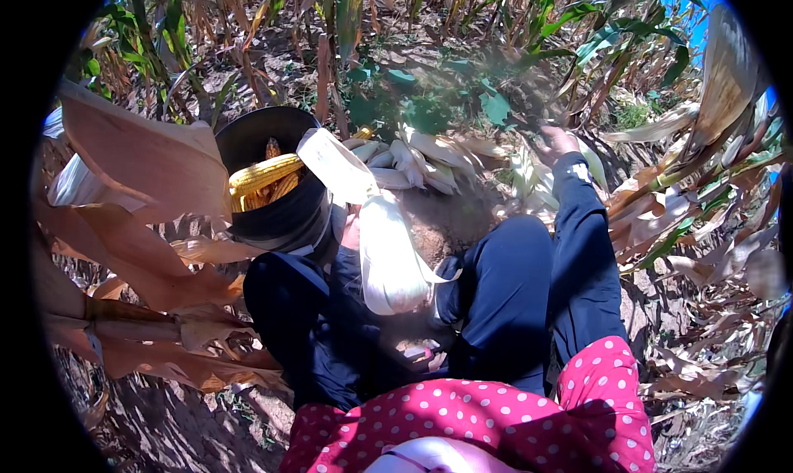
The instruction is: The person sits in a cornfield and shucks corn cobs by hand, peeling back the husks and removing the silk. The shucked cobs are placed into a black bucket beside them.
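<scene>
Between the knees, a corn ear in pale husk (391, 259) is in my left hand (351, 230), which is partly hidden behind it. A broad strip of husk (337, 166) stands out from its upper end. Just left of that hand sits a black bucket (272, 225) holding several bare yellow corn cobs (263, 175). My right hand (559, 141) reaches out at the far right, close to loose pale husks (530, 178) on the ground. Its fingers are blurred, so I cannot tell whether they grip anything.
Unshelled ears and husks (427, 157) lie in a heap beyond the bucket. Large dry corn leaves (142, 157) crowd the left side. A bent dry stalk (675, 175) leans in at the right. Standing corn plants (347, 14) rise beyond a patch of low green weeds (427, 110).
</scene>
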